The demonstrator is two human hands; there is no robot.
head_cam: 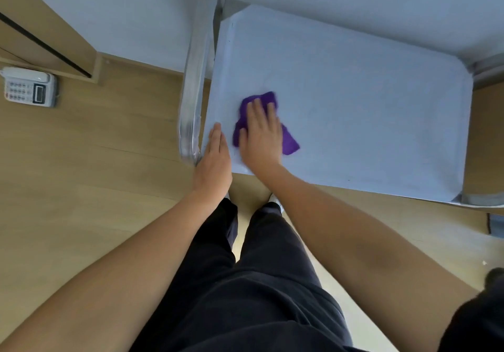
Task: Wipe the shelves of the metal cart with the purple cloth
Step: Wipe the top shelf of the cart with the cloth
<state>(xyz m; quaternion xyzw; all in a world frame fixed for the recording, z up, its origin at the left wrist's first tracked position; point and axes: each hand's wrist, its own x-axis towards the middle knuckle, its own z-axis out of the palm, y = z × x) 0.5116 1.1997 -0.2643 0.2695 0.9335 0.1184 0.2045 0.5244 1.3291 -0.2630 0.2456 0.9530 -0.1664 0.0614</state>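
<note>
One metal cart (354, 106), with one curved handle bar (195, 79) along its left side. On the cart: one purple cloth (290, 144) and two hands, a left hand (214, 160) at the near left corner, a right hand (261, 136) upon the cloth. Left of the cart, on the floor: one telephone (28, 87). Before the cart: two trousered legs (272, 242).

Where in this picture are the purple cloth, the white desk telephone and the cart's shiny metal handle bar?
purple cloth (290, 143): head view, its bare lower-right flap.
white desk telephone (28, 87): head view, middle of its casing.
shiny metal handle bar (197, 73): head view, mid-tube.
</note>
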